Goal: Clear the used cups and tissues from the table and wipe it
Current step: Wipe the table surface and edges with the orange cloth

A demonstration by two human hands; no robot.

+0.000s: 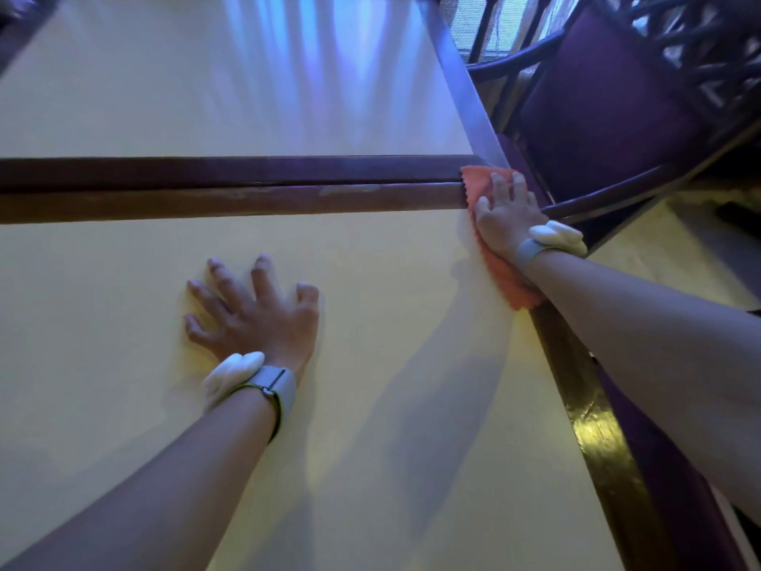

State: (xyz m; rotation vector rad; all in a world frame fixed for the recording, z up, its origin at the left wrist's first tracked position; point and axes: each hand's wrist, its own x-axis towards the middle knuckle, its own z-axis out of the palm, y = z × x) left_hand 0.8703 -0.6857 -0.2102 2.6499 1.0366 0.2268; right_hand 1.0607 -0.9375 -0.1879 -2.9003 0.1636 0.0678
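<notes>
**Cloth pressed at the table's right edge, left hand braced flat**

The right hand (505, 216) lies palm-down on an orange cloth (500, 261), fingers spread and flat rather than curled, pinning the cloth to the surface rather than gripping it. The cloth sits at the right edge of the table (370, 405), just where the dark wooden divider strip (230, 189) that crosses the tabletop meets the side rim (593, 414). Its far corner overlaps the end of the strip, and its near end trails back under the wrist, along the rim.

The left hand (255, 311) rests on the pale yellow panel nearer the person, well apart from the cloth. Its fingers are splayed wide and it holds nothing; the palm appears to bear on the surface. Each wrist carries a grey band with a white device (232, 375).

The near panel around the left hand is bare in every direction up to the divider strip and the glossy brown rim. Beyond the strip, the far panel (230, 84) is likewise bare and reflects bluish streaks of light. No cups or tissues show on either panel.

Just past the right rim stands a dark-framed chair (609, 117) with a purple seat cushion, close beside the cloth hand.
</notes>
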